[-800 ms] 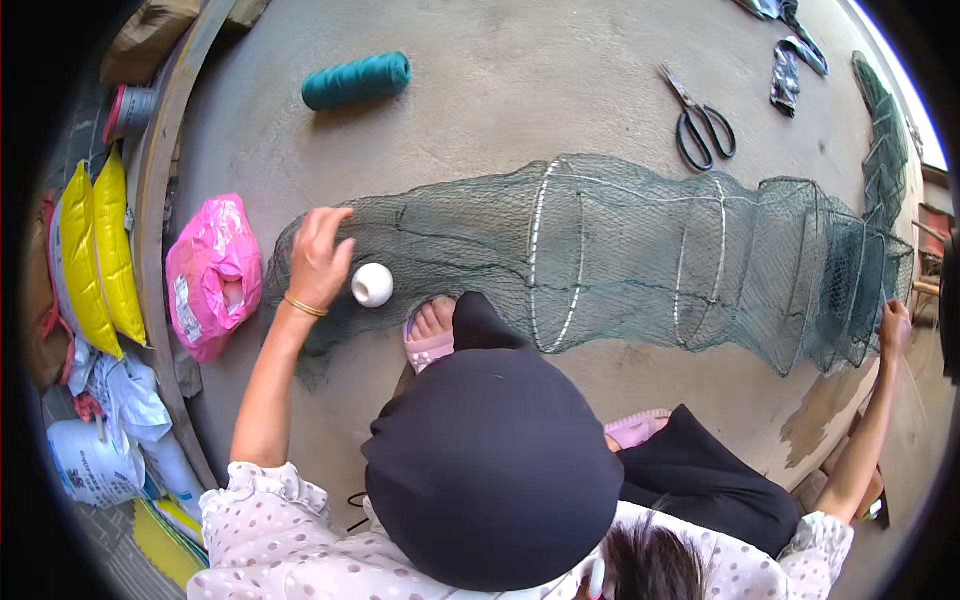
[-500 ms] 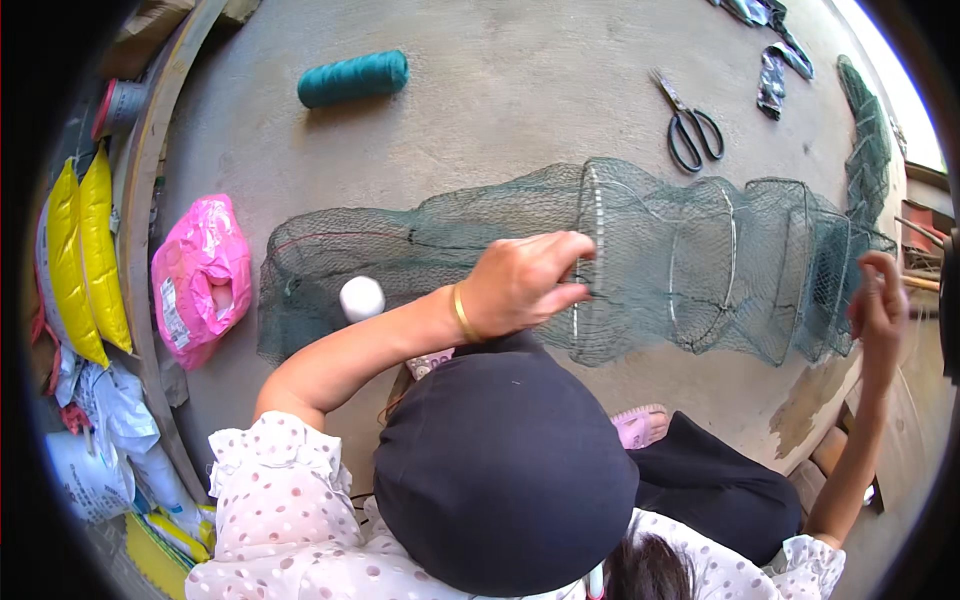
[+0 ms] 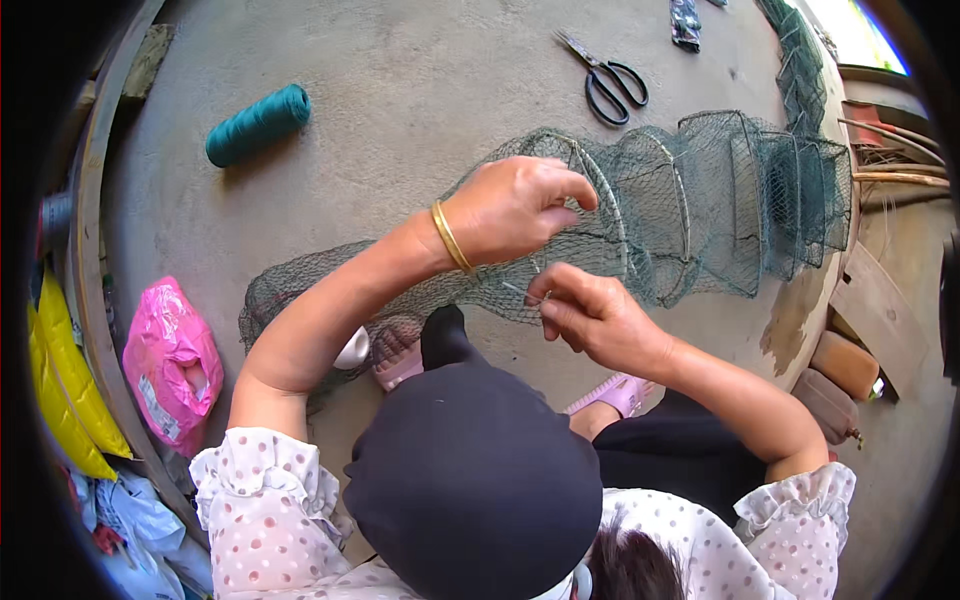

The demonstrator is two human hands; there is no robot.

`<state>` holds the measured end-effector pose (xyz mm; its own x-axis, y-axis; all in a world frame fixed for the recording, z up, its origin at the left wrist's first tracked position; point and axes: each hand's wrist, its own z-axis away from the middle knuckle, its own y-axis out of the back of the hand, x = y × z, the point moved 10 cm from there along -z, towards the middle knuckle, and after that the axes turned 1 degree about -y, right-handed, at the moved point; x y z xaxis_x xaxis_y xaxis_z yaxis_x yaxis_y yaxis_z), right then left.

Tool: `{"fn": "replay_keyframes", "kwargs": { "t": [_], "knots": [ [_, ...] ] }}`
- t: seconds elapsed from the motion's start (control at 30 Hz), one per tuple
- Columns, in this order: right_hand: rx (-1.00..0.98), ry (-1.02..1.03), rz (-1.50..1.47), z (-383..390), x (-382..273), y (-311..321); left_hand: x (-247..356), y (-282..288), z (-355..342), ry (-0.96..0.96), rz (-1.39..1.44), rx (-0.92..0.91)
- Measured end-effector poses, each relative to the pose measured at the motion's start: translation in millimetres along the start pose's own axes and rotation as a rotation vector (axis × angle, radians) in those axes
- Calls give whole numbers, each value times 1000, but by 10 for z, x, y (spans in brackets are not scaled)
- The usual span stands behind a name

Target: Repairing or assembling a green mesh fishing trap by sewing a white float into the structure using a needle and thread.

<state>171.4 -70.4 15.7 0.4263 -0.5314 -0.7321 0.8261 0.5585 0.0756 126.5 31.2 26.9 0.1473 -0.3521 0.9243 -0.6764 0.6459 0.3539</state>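
Note:
A long green mesh net trap [image 3: 715, 205] with hoops stretches across the floor. My left hand [image 3: 520, 210], with a gold bangle on its wrist, is above the net beside a white-wrapped hoop [image 3: 612, 205]. Its thumb and forefinger are bent together; what they grip, if anything, is too fine to make out. Closer to me, my right hand [image 3: 600, 312] pinches a thin white sliver [image 3: 516, 290], too small to tell whether needle or thread. Partly hidden by my left forearm, a round white thing [image 3: 354, 350] sits at the net's near edge.
Teal twine [image 3: 258, 125] on a spool lies far left, and black-handled scissors [image 3: 606, 85] lie beyond the net. A pink plastic bag [image 3: 172, 365] and yellow packs [image 3: 70, 380] are at left. Sticks [image 3: 900, 175] and a board [image 3: 880, 320] lie at right.
My right hand has come in from the far right to beside my left hand. My view has shifted, and the net near the hoop sits higher and more bunched.

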Motion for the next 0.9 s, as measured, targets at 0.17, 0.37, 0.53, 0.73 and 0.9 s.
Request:
{"fn": "replay_keyframes", "kwargs": {
  "t": [0.17,0.37,0.53,0.73,0.9],
  "knots": [
    [144,-64,-106,-15,97,184,-346,320,293,211,293,123],
    [275,98,-179,-9,135,208,-122,278,616,97,120,224],
    [474,39,-409,238,269,246,259,185,692,-42,-201,354],
    [629,85,-223,363,382,193,-55,-18,657,140,9,366],
    [705,85,-155,441,429,208,-468,-187,708,456,599,343]
  ]
}}
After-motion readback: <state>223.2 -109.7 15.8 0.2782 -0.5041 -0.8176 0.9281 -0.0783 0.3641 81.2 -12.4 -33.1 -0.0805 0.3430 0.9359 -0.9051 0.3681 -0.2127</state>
